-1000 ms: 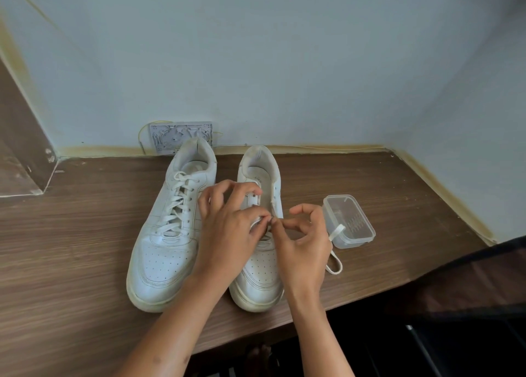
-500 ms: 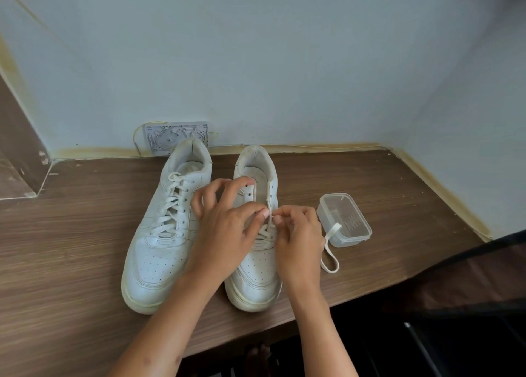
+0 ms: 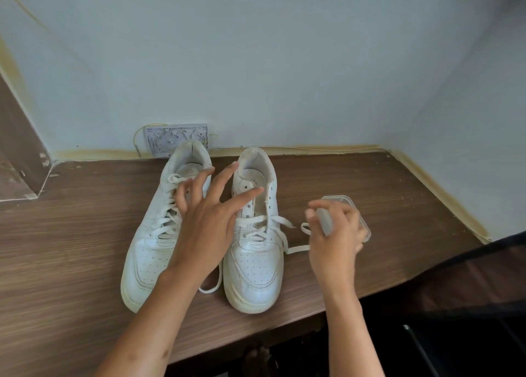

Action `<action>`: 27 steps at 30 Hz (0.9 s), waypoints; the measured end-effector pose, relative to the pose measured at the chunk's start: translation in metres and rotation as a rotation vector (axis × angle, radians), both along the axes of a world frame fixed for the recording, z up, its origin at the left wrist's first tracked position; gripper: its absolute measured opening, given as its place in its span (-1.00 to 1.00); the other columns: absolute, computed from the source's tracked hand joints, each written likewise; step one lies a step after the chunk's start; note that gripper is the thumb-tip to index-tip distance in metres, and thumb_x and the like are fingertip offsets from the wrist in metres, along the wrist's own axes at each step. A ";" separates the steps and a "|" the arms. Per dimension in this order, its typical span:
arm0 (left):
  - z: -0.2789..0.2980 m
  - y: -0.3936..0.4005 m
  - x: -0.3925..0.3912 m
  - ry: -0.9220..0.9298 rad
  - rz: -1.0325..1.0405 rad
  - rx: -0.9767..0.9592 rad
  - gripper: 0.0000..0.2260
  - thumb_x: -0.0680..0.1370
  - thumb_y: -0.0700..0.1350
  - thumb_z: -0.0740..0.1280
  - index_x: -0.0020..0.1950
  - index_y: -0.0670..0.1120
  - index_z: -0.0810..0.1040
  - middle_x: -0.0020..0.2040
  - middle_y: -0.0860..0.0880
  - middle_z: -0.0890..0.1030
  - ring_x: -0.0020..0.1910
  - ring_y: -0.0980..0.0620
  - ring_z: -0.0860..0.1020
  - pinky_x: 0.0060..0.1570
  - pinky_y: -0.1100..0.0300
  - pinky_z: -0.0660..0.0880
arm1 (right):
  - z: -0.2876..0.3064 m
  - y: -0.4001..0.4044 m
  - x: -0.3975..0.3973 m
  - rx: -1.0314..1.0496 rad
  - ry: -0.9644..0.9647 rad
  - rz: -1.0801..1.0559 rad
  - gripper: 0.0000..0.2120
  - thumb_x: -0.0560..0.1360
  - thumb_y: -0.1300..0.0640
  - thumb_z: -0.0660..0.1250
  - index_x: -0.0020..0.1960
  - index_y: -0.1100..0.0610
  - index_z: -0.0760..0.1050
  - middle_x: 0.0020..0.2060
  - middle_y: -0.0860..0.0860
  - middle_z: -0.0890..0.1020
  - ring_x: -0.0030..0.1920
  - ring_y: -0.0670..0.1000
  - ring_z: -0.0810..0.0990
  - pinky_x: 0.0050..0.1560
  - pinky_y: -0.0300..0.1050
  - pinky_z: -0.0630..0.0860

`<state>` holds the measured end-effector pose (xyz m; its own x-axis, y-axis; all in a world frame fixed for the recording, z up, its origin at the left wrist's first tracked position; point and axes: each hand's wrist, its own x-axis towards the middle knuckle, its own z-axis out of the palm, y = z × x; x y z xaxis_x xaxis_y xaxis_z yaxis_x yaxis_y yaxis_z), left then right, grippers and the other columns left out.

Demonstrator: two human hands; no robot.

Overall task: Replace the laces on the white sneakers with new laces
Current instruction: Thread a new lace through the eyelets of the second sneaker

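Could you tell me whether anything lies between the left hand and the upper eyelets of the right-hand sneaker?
Nothing visible does: the left hand hovers with fingers spread right over the right-hand sneaker, whose upper eyelets are bare and unlaced.

Two white sneakers (image 3: 159, 234) (image 3: 253, 251), two hands (image 3: 207, 223) (image 3: 336, 234), one clear plastic box (image 3: 365, 228), one wall socket plate (image 3: 175, 137).

Bare wooden shelf (image 3: 71, 234) is lying open left of the sneakers (image 3: 159, 228), while the clear plastic box (image 3: 364, 228) and corner walls (image 3: 469, 149) are crowding the right side.
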<state>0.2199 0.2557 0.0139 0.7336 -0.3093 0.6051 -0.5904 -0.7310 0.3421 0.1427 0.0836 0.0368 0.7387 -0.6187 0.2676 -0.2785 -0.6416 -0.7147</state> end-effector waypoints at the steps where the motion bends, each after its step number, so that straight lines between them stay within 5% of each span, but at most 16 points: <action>1: 0.000 0.000 0.000 0.001 0.005 0.005 -0.42 0.42 -0.34 0.37 0.29 0.23 0.56 0.50 0.00 0.36 0.43 -0.21 0.28 0.33 -0.19 0.11 | -0.001 0.006 0.002 -0.035 0.020 0.088 -0.93 0.55 -0.04 0.35 0.03 -0.18 0.56 0.17 -0.14 0.37 0.17 -0.05 0.20 0.19 -0.05 0.12; 4: 0.000 0.002 -0.001 0.016 0.023 0.017 -0.48 0.46 -0.27 0.35 0.30 0.25 0.55 0.51 -0.01 0.33 0.46 -0.21 0.25 0.35 -0.23 0.12 | -0.010 0.019 0.008 -0.158 0.080 0.257 -0.93 0.53 -0.12 0.36 0.00 -0.20 0.57 0.23 -0.15 0.38 0.25 -0.03 0.21 0.18 -0.12 0.02; 8: 0.000 0.003 -0.002 0.049 0.061 0.039 -0.53 0.50 -0.17 0.31 0.30 0.30 0.52 0.52 -0.03 0.32 0.49 -0.22 0.22 0.38 -0.27 0.09 | -0.014 0.020 0.010 -0.217 0.061 0.207 -0.97 0.56 0.02 0.35 -0.05 -0.10 0.55 0.19 -0.16 0.38 0.23 -0.02 0.18 0.20 -0.06 0.04; 16: -0.001 0.002 -0.001 0.032 0.092 0.032 -0.56 0.51 -0.09 0.45 0.29 0.33 0.52 0.52 -0.04 0.34 0.49 -0.22 0.21 0.40 -0.26 0.06 | -0.005 -0.022 -0.003 -0.148 -0.006 -0.307 -0.99 0.56 0.11 0.35 -0.04 0.02 0.53 0.22 0.04 0.46 0.25 0.18 0.30 0.24 0.17 0.22; 23: -0.002 0.001 -0.001 0.034 0.096 0.016 -0.58 0.51 -0.08 0.45 0.27 0.34 0.52 0.51 -0.04 0.34 0.49 -0.22 0.20 0.41 -0.24 0.03 | -0.010 0.001 0.007 -0.228 0.017 0.156 -0.82 0.48 -0.14 0.39 0.06 -0.18 0.58 0.31 -0.11 0.35 0.29 -0.02 0.14 0.27 0.01 0.08; 27: -0.002 0.001 -0.001 0.036 0.096 0.022 -0.55 0.51 -0.09 0.46 0.29 0.34 0.51 0.51 -0.04 0.35 0.49 -0.22 0.19 0.41 -0.24 0.03 | -0.020 0.017 0.012 -0.233 0.050 0.252 -0.90 0.53 -0.10 0.36 0.02 -0.14 0.58 0.29 -0.11 0.40 0.29 -0.07 0.14 0.33 0.11 0.10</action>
